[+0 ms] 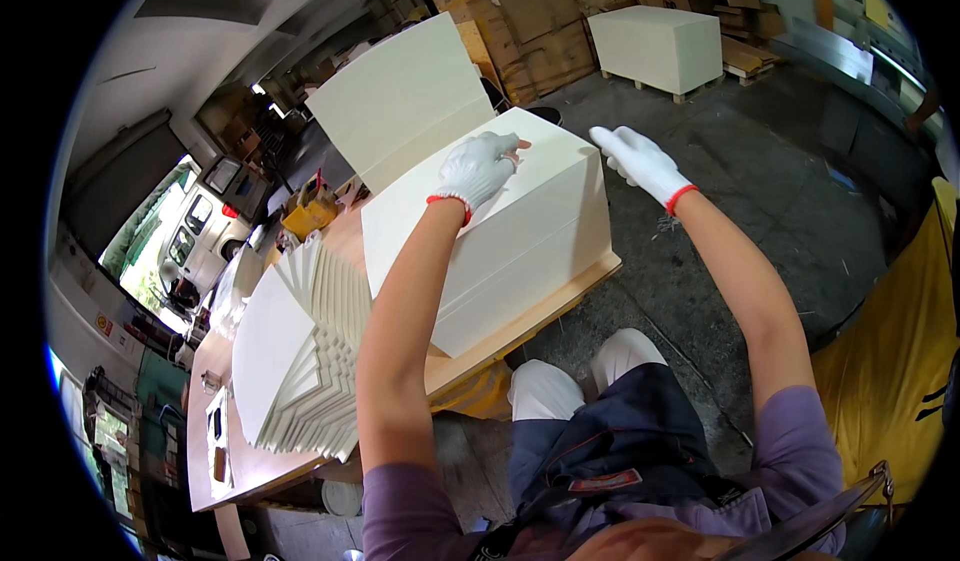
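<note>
A tall block of stacked white sheets stands at the front edge of the wooden table. My left hand, in a white knit glove with a red cuff and bare fingertips, rests on its top sheet; the fingers point right and grip nothing that I can see. Just off the block's right side, my right hand hovers in a matching glove, fingers stretched out and holding nothing. Left of the block lies a fanned pile of white sheets, its edges stepped. Behind it rises another white stack with a slightly curved top.
The table carries a yellow container of tools. A white stack on a pallet stands at the far right, near brown cartons. Yellow cloth hangs at my right. Outside the doorway is a white vehicle.
</note>
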Motion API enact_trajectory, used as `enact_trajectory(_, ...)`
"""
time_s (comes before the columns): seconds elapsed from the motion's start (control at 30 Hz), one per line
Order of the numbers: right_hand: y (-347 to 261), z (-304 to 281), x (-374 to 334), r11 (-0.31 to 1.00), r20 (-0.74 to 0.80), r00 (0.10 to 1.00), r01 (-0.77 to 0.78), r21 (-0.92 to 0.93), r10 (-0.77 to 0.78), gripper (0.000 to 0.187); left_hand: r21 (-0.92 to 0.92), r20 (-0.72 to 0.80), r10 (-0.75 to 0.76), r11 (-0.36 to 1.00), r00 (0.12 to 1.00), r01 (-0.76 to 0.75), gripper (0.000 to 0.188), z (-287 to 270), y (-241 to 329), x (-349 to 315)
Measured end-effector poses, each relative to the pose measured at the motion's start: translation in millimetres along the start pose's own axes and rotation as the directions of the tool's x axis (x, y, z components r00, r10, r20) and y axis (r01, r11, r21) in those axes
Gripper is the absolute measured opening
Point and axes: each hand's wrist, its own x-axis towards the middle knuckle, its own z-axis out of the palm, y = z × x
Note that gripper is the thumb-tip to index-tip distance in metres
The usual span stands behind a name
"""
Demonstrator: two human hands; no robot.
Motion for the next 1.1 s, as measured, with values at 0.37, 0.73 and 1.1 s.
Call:
enact_trajectory(0.37, -46.1, 8.0, 34.1, 0.544, 0.138, 0.835, 0.463, -0.700, -0.533, 0.056, -0.160, 0.144, -0.110, 0.978, 0.983, 0.133, 0.032, 14.4, -4.1, 28.3)
enact_trajectory(0.73, -22.3, 54.0, 48.8, 0.964, -0.178, 0.953, 0.261, 0.057, -0.247, 0.064, -0.526, 0.001, 0.099, 0.846, 0.995, -0.084, 0.037, 41.3, -17.7, 23.4)
enact_trajectory(1.1, -6.3, 67.4, 45.4, 0.905, -0.395, 0.841, 0.422, 0.048, -0.371, 0.055, -0.547, -0.016, 0.141, 0.828, 0.990, -0.126, 0.049, 41.5, -18.9, 28.2)
